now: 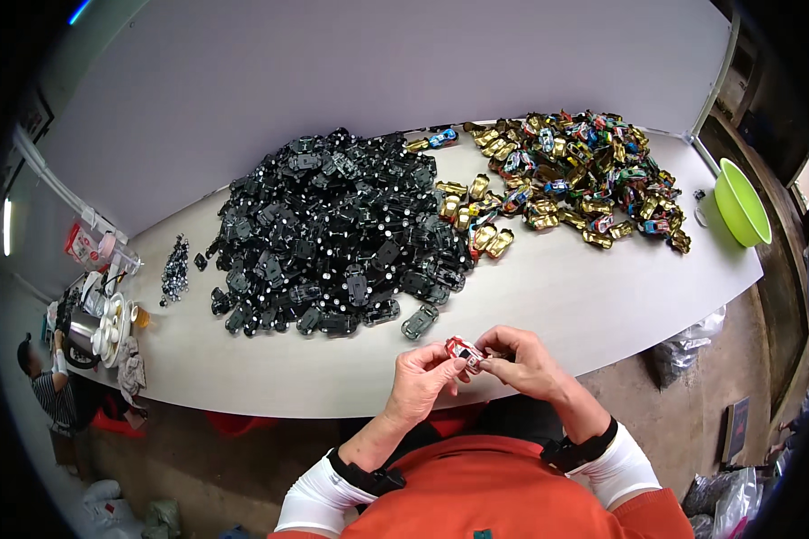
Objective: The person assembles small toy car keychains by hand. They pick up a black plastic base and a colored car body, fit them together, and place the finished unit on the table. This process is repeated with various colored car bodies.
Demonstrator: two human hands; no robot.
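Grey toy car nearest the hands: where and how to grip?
Probably pinch the grey toy car across its long sides, from above and the near side: it is longer than wide, and the black pile lies beyond it.

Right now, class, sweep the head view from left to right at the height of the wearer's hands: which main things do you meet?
Person in striped top, pale cloth, left hand, red-and-white toy car, right hand, plastic bag.

Toy car (466, 351) partly hidden by fingers (446, 368), orange shirt (467, 485) cut off
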